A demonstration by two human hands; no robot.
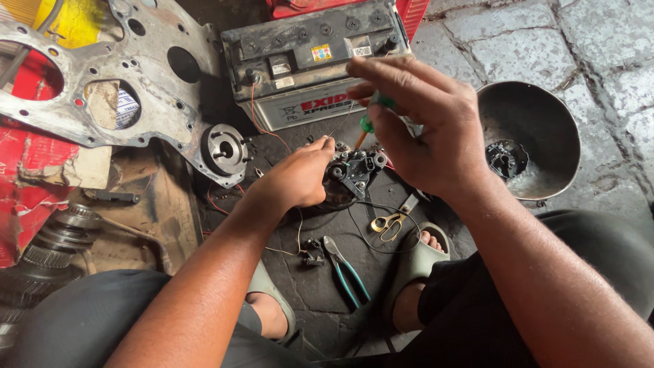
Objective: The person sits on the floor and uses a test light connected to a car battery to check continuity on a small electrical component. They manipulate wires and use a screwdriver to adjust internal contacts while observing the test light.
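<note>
1. I see my left hand [296, 178] pressing closed fingers onto the small dark electrical part [354, 170] lying on the floor, before the battery [306, 61].
2. My right hand [426, 126] pinches the green-handled screwdriver [368, 123], tip touching that part.
3. Pliers [347, 272] and scissors [388, 223] lie near my feet.

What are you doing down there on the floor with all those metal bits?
A person sits low on the ground, working on a small dark electrical part between their feet. The left hand holds the part steady. The right hand has a grip on a green-handled screwdriver, its tip pointed down at the part. Just behind sits a car battery with thin wires running from it. Pliers and scissors lie on the floor nearby, and a metal bowl is to the right.
</note>
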